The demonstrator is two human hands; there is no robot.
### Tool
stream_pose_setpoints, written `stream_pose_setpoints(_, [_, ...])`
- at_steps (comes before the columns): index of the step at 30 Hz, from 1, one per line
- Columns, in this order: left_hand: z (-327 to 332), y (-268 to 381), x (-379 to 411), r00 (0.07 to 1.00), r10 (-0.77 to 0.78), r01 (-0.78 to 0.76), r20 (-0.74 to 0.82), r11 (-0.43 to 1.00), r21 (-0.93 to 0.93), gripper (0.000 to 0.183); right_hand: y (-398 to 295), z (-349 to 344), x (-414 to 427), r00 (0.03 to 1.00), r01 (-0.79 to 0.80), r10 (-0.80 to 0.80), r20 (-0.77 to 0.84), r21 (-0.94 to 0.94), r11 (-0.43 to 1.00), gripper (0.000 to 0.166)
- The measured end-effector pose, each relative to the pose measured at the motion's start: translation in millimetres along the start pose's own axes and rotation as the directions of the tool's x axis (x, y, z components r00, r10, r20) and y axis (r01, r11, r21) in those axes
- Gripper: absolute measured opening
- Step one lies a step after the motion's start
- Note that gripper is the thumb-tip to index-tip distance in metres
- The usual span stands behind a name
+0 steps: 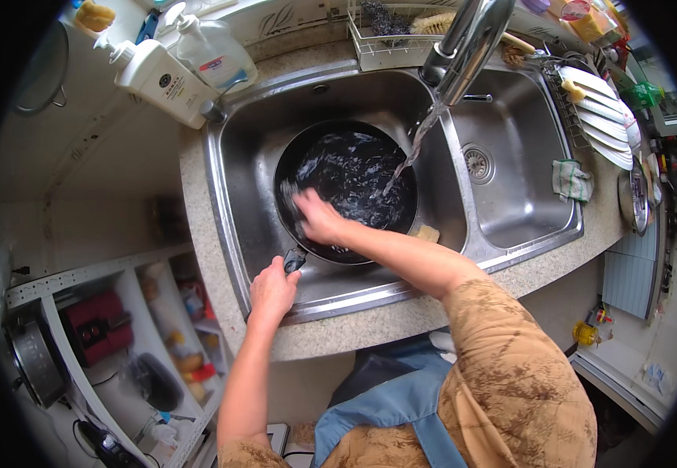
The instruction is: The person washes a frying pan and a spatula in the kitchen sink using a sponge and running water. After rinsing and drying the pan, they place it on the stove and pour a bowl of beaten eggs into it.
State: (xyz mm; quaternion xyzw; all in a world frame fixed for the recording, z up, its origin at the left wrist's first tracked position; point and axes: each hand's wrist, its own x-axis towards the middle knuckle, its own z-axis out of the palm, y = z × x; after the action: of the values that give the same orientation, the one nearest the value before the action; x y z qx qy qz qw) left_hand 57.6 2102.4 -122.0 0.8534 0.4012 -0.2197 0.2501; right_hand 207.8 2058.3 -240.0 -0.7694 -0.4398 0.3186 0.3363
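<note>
A dark frying pan (350,181) with water in it sits in the larger left basin of a stainless steel double sink (256,158). My left hand (272,291) grips the pan's black handle (294,259) at the basin's front left. Inside the pan, at its left side, is my right hand (317,215); its fingers touch a blurred, whitish scrubber-like thing (289,196) against the inner wall, its exact kind not clear. From the chrome faucet (467,52) a stream of water (417,143) runs into the pan. A yellowish sponge piece (427,233) lies in the basin, right of the pan.
Two pump bottles (163,79) (215,52) stand behind the sink at left. A white wire rack (394,52) with brushes is behind it. Plates (602,120) stand in a rack at right, near a checked cloth (572,179) on the counter edge. Shelves (134,304) are at lower left.
</note>
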Motion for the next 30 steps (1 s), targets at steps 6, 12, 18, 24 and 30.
stream_pose_setpoints(6, [2.9, 3.2, -0.9, 1.0, -0.017, 0.017, -0.009, 1.0, -0.004, 0.032, 70.8, -47.6, 52.4, 0.914, -0.238, -0.141, -0.381, -0.783, 0.574, 0.039])
stream_pose_setpoints(12, [1.0, 4.5, -3.2, 1.0, -0.015, 0.015, -0.01, 1.0, 0.002, 0.031, 100.1, -66.6, -59.1, 0.972, -0.06, 0.233, 0.037, -0.915, 0.399, 0.036])
stream_pose_setpoints(18, [0.2, 7.1, -1.6, 1.0, 0.008, -0.008, -0.03, 1.0, 0.021, 0.03, 21.9, -48.4, -68.2, 0.838, -0.273, 0.325, 0.439, -0.179, 0.945, 0.06])
stream_pose_setpoints(24, [4.9, 2.1, 0.3, 0.999, 0.017, -0.016, -0.044, 0.999, 0.028, 0.031, -2.8, -83.2, -95.8, 0.82, 0.047, 0.116, 0.561, -0.267, 0.962, 0.069])
stream_pose_setpoints(30, [5.3, -0.7, -3.7, 0.996, 0.056, -0.055, -0.065, 0.998, 0.012, 0.029, 86.7, -150.0, -55.4, 0.835, 0.358, 0.247, 0.493, -0.825, 0.437, 0.019])
